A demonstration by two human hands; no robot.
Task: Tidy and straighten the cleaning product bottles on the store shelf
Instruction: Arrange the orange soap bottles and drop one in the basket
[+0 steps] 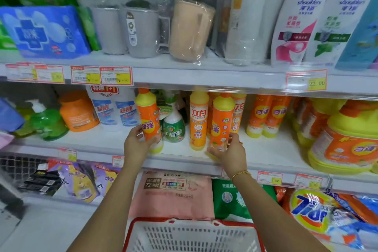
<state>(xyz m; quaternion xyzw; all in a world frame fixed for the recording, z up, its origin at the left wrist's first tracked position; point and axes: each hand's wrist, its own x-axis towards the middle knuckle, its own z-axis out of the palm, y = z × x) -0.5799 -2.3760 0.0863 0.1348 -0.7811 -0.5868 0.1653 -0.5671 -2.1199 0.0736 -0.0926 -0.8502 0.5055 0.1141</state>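
— While both hands work at the front edge of the middle shelf (92, 141), what does each one hold?

— Left hand (136, 144): fingers and thumb curled round the lower body of the left detergent bottle (148, 114). It is orange with a yellow shoulder and leans a little, cap toward the left. Right hand (232, 150): thumb in front and fingers wrapped behind the lower body of the right detergent bottle (222, 120), a matching one, roughly upright. Both bottles are at the front edge, about midway along the shelf. Whether their bases rest on it or are just raised cannot be told.

— What stands between them?

— A green spray bottle (173, 129) just beside the left bottle, and a tall orange bottle (198, 122) just beside the right one.

— How should such a bottle handle?

— By judgement: stiff plastic, probably full and so fairly heavy. It is tall and narrow, hence easily toppled, and the glossy printed sleeve may be slippery. A grip round the lower or middle body looks sound; the cap would give less control.

— And the arms?

— Both forearms reach up and forward from the bottom of the view, above a red-rimmed shopping basket (143, 221). The palms turn inward toward each other and the wrists are roughly level. A gold bracelet (241, 174) circles the right wrist.
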